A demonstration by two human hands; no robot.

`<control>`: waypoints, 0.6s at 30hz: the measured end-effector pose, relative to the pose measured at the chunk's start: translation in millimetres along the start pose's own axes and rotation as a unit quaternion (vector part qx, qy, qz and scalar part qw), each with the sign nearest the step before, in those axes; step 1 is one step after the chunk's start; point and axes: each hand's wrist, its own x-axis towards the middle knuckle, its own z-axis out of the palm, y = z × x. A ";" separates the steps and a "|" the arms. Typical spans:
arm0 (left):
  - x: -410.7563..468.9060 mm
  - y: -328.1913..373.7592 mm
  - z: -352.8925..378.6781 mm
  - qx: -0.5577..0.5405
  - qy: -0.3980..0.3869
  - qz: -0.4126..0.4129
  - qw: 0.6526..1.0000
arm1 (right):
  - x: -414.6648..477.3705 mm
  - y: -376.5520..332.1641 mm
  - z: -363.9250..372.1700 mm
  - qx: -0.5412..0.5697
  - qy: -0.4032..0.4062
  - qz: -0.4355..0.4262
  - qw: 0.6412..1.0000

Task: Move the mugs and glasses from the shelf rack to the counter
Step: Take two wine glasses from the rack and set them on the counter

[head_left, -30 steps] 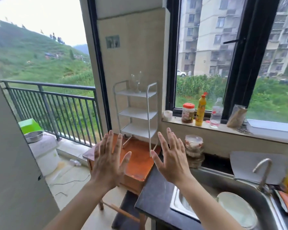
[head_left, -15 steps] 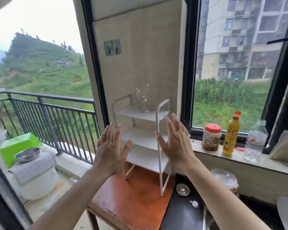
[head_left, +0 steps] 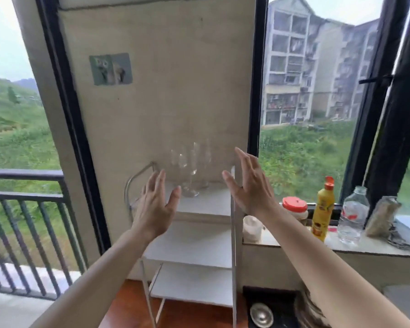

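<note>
A white three-tier shelf rack [head_left: 206,207] stands on a brown wooden table against the wall. Clear stemmed glasses [head_left: 191,169] stand together on its top shelf, blurred by motion. My left hand [head_left: 155,203] is raised in front of the rack's left side, fingers spread, holding nothing. My right hand [head_left: 249,183] is up at the rack's right post, palm facing left, fingers apart and empty. The glasses stand between and just beyond the two hands, untouched. The lower two shelves look bare. A strip of the dark counter [head_left: 272,301] shows at the lower right.
The window sill [head_left: 341,247] on the right carries a white cup [head_left: 252,227], a red-lidded jar [head_left: 295,207], a yellow bottle [head_left: 322,209], a clear water bottle [head_left: 353,215] and a bag. A round metal lid [head_left: 262,314] lies on the counter. A balcony railing [head_left: 24,221] runs at left.
I have moved closer to the rack and my view has tilted up. Both hands have risen from table height to the top shelf, on either side of the glasses.
</note>
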 end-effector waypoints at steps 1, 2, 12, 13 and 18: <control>16.1 -5.5 0.9 -0.011 0.002 0.004 1.000 | 11.3 -1.6 6.4 0.006 -0.002 0.015 1.000; 34.1 -11.7 1.5 -0.024 0.001 0.008 1.000 | 24.0 -2.7 14.4 0.010 -0.006 0.032 0.999; 139.2 -40.1 20.6 -0.193 -0.080 -0.002 0.978 | 103.8 -1.8 73.3 0.074 -0.049 0.140 0.986; 142.7 -40.8 22.3 -0.207 -0.083 -0.004 0.975 | 107.4 -2.5 75.8 0.078 -0.055 0.141 0.985; 145.5 -40.1 32.3 -0.235 -0.080 0.019 0.968 | 113.6 -4.1 79.8 0.099 -0.061 0.144 0.983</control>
